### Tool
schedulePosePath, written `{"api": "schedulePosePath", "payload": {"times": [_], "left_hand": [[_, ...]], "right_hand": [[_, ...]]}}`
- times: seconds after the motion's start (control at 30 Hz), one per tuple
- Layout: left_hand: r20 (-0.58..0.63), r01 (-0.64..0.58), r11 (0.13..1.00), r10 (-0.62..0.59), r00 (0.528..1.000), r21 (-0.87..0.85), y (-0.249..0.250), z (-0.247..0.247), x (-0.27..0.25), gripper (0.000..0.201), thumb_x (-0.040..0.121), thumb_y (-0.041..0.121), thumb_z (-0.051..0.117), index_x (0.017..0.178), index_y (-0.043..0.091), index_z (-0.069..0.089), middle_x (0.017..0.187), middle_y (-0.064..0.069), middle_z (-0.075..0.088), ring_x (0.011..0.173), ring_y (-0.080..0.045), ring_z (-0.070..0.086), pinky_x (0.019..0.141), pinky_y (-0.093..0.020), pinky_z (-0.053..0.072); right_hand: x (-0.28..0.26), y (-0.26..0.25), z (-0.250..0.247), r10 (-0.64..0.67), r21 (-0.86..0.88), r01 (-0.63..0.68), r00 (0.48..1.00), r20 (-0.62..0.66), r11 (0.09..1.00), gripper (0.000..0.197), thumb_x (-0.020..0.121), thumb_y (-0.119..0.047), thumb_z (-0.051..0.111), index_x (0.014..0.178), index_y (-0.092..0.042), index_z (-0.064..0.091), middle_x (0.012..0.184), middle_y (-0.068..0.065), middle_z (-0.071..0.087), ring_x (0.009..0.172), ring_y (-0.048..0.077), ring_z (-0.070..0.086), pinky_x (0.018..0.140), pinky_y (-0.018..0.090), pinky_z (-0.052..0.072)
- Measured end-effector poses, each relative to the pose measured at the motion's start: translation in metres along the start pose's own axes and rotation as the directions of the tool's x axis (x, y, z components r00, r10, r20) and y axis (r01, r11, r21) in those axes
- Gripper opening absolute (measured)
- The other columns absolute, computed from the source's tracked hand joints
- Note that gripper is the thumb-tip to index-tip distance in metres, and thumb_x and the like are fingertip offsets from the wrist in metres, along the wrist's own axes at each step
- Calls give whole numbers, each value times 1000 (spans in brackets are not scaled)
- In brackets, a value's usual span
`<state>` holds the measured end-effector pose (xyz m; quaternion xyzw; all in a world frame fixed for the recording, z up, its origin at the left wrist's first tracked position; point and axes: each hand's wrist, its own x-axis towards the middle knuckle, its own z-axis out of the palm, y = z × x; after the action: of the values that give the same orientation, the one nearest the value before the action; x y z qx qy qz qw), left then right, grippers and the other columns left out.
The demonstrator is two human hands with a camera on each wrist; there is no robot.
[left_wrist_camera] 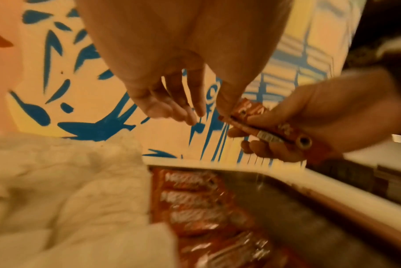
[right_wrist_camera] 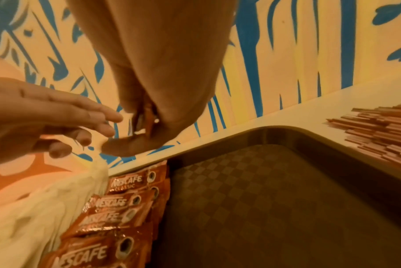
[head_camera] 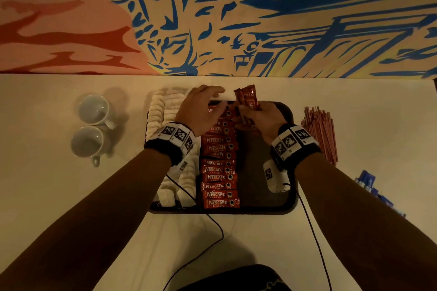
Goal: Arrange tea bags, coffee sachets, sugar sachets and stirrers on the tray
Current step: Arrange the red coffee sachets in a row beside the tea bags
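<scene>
Right now right hand (head_camera: 257, 117) fingers pinch coffee sachets (head_camera: 247, 99); left hand (head_camera: 201, 108) loose over tray (head_camera: 287, 111) edge.

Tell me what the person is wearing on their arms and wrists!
Both arms are bare, with no sleeves. Each wrist has a black band with white blocks printed with black square patterns: one by the left hand and one by the right hand. A small white box with the same pattern hangs under the right wrist. Thin black cables trail from both bands back toward the person.
</scene>
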<state>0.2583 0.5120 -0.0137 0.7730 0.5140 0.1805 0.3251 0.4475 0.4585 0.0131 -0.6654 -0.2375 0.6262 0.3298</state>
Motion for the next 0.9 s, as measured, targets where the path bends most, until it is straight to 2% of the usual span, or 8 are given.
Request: {"api": "schedulePosePath", "payload": {"times": [0.07, 0.13, 0.27, 0.37, 0.43, 0.57, 0.77, 0.9], "left_hand": [[74, 104, 963, -88, 993, -247, 16, -7, -4, 31, 98, 35, 63, 128, 28, 65, 111, 10, 66, 102, -6, 61, 88, -13, 44], [108, 164, 901, -131, 985, -402, 27, -12, -11, 19, 98, 29, 64, 116, 26, 70, 105, 11, 71, 99, -3, 66, 90, -19, 49], [41, 215, 777, -238, 970, -591, 36, -21, -31, 8, 95, 17, 69, 101, 21, 73, 94, 2, 74, 75, -6, 68, 68, -20, 54], [8, 183, 691, -249, 969, -700, 42, -30, -51, 15, 88, 8, 76, 99, 17, 73, 95, -1, 76, 84, -13, 72, 74, -24, 58], [2, 139, 693, -195, 981, -708, 46, -33, -68, 16, 82, 3, 78, 92, 15, 74, 95, 1, 78, 93, -14, 73, 85, -27, 58], [-30, -32, 753, 17, 999, -658, 53, -40, -100, 16, 78, 5, 79, 86, 18, 75, 103, -3, 76, 100, -20, 72, 92, -37, 57], [-169, -362, 890, 326, 930, -275, 57, -56, -131, 12, 85, -1, 76, 83, 11, 78, 110, 3, 74, 98, -5, 69, 93, -21, 54], [-35, -334, 897, 339, 940, -290, 48, -54, -150, 25, 90, -13, 65, 107, 5, 69, 118, 11, 69, 105, 0, 66, 96, -17, 51]], "right_hand": [[-13, -4, -2, 13, 28, -17, 993, 116, 999, 16, 97, -17, 67, 106, -5, 71, 92, 11, 75, 79, 22, 72, 70, 33, 62], [-24, -7, -3, 5, 5, -6, 981, 192, 1000, 20, 94, -20, 70, 107, -4, 71, 88, 9, 75, 76, 20, 72, 61, 29, 59], [-43, -3, -4, 8, -24, -2, 966, 257, 1000, 23, 93, -23, 71, 107, -6, 70, 96, 11, 74, 77, 19, 71, 55, 26, 54], [-57, 5, -7, 5, 42, -16, 966, 257, 999, 40, 93, -41, 64, 115, -7, 67, 99, 10, 74, 70, 17, 66, 51, 25, 49], [-66, 8, -7, -8, 169, -37, 966, 257, 985, 49, 91, -48, 59, 119, -8, 65, 95, 9, 74, 67, 16, 63, 51, 24, 48], [-86, 7, -4, -74, 325, -11, 966, 248, 946, 33, 92, -41, 59, 107, -12, 67, 88, 7, 73, 69, 15, 64, 56, 23, 54], [-111, 9, -5, -102, 342, 17, 968, 231, 939, 24, 101, -33, 57, 100, -10, 64, 91, 9, 66, 65, 15, 56, 54, 24, 46], [-123, 15, -3, -155, 266, 98, 967, 203, 959, 23, 90, -16, 70, 76, -19, 52, 75, 3, 50, 55, 12, 43, 44, 21, 33]]}}
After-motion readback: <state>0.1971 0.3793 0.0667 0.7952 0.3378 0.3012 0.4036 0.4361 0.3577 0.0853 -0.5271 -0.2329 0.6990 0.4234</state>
